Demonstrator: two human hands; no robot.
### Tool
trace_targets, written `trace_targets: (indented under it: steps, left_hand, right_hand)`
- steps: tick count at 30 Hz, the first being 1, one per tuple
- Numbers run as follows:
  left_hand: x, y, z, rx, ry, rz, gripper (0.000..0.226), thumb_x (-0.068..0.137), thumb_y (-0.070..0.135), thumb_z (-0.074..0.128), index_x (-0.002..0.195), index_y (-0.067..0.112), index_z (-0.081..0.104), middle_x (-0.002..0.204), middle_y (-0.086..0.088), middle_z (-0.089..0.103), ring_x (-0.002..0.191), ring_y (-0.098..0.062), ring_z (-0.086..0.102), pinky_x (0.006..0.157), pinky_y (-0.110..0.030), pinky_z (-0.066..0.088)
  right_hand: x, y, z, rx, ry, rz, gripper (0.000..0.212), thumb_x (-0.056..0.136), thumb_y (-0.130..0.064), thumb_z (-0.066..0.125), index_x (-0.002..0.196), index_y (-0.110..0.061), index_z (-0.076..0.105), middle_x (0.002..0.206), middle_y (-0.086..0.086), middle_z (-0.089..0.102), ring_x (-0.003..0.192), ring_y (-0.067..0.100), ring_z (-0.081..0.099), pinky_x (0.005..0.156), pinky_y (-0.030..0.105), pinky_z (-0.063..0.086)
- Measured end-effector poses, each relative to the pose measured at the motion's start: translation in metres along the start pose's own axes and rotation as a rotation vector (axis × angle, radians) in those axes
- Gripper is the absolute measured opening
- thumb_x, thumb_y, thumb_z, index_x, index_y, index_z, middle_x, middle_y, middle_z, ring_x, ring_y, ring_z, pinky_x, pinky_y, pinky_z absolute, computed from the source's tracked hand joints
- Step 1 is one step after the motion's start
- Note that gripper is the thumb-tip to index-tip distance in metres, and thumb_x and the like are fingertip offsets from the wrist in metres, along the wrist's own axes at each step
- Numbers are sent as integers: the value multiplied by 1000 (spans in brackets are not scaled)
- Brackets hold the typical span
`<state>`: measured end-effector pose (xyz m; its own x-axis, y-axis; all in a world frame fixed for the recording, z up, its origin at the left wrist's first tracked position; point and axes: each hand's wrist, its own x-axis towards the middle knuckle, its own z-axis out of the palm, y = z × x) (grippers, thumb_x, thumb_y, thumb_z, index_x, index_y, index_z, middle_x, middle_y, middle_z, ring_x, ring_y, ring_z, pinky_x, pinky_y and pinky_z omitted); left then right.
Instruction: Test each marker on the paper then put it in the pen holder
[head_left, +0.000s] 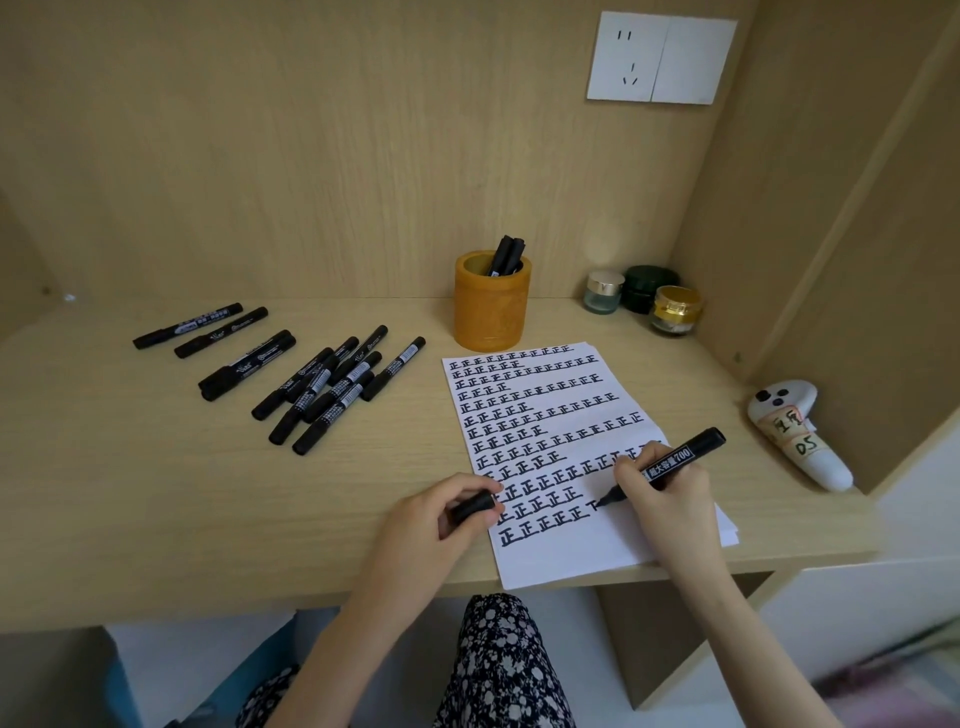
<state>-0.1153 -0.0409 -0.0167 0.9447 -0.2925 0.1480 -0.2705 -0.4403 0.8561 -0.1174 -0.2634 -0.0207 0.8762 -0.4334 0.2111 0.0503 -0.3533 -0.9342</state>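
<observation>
A white paper (597, 551) covered with rows of black marks lies at the desk's front edge. My right hand (662, 491) grips an uncapped black marker (680, 457), its tip touching the paper at the end of a row. My left hand (441, 517) holds the black cap (472, 506) at the paper's left edge. An orange pen holder (491, 312) stands behind the paper with a few black markers (505, 254) in it. Several capped black markers (322, 384) lie scattered on the desk to the left.
Three small jars (641, 299) sit in the back right corner. A white controller (797, 431) with a handwritten label lies at the right edge by the side panel. A wall socket (662, 57) is on the back panel. My patterned skirt (498, 665) shows below the desk.
</observation>
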Motion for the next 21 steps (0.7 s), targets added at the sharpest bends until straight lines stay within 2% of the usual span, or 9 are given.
trace_targets:
  steps: [4,6,9,12,15,17,19,21]
  left_hand:
    - [0,1,0,-1,-5,5,19,85,24,64,103,30,65,96,19,66,58,16,49,54,-2,35]
    - [0,0,0,-14,-4,-3,19,85,24,64,102,31,65,95,21,65,57,16,49,54,-2,35]
    - [0,-2,0,-5,-2,-7,19,84,28,64,101,38,64,92,24,66,53,7,47,52,-5,34]
    - [1,-4,1,-21,0,-16,19,84,28,65,102,35,65,94,21,67,55,9,48,52,-5,34]
    - [1,-4,0,-6,-1,-9,19,84,30,64,102,37,65,94,22,67,52,4,45,52,-7,34]
    - [1,-3,0,-13,0,-8,19,84,28,64,102,34,66,94,22,67,54,8,47,52,-5,34]
    - [1,-3,0,-16,0,-8,19,84,28,65,102,33,66,93,22,67,54,8,48,52,-5,34]
    - [1,-5,1,-1,2,-2,19,84,31,64,100,39,64,91,23,67,52,1,44,50,-8,34]
  right_hand:
    - [1,1,-1,29,4,16,31,85,-5,61,58,-3,46,54,6,40,51,13,32,46,19,25]
    - [0,1,-1,33,2,17,31,85,-6,62,58,-1,47,55,6,42,53,14,34,47,20,27]
    - [-1,1,0,19,-12,14,31,86,-7,63,63,7,49,55,8,45,51,12,35,46,19,27]
    - [-1,0,1,2,-20,7,32,86,-6,63,62,7,46,51,3,38,48,9,31,44,18,24]
    - [0,0,1,-12,-26,8,30,84,-1,61,59,5,45,48,-4,38,48,8,31,44,17,25]
    - [0,0,1,-22,-32,0,28,82,1,60,59,4,44,46,-9,38,47,6,32,45,16,26]
    - [0,1,0,-21,-25,-16,27,81,2,60,59,6,44,51,-2,40,49,6,33,47,16,28]
    - [0,1,0,-16,-15,-25,26,81,1,60,61,9,45,56,8,42,51,8,34,48,17,28]
